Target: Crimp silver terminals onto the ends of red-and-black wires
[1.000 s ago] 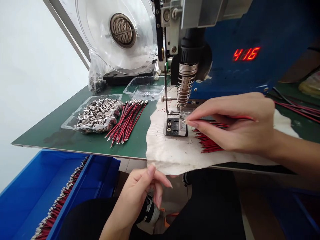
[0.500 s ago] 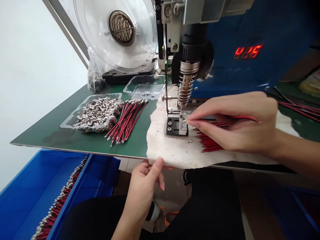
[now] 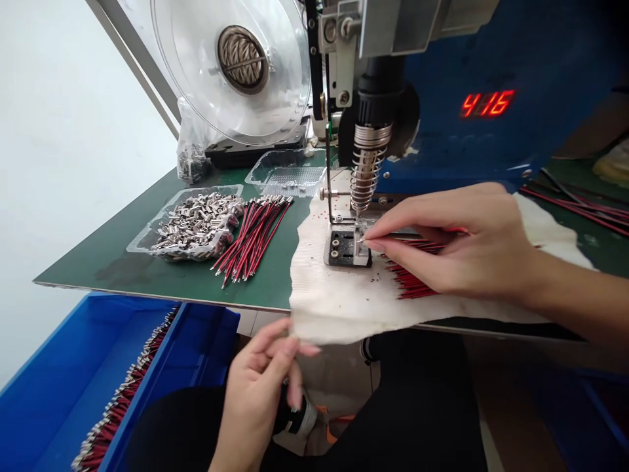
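Note:
In the head view, my right hand (image 3: 457, 242) pinches a thin red-and-black wire (image 3: 403, 235) between thumb and forefinger. The wire's tip is at the small clear holder (image 3: 361, 241) on the black base plate (image 3: 341, 249). Directly above stands the machine's spring-wrapped head (image 3: 366, 167). Under that hand lies a bundle of red and black wires (image 3: 413, 282), partly hidden. My left hand (image 3: 263, 380) is in front of the table edge, fingers loosely apart and slightly blurred, with nothing in it. It is nearest to the hanging edge of the white cloth (image 3: 334, 321).
A clear tray of small metal connectors (image 3: 196, 223) sits left, beside wires with metal ends (image 3: 255, 236). Another clear tray (image 3: 285, 174) is behind. Low on the left, a blue bin (image 3: 44, 373) holds more wires. The blue machine's display (image 3: 487, 103) reads 416.
My left hand has come away from the cloth's front edge, moving down and left, and its fingers have loosened. My right hand remains at the holder with the wire, slightly shifted left.

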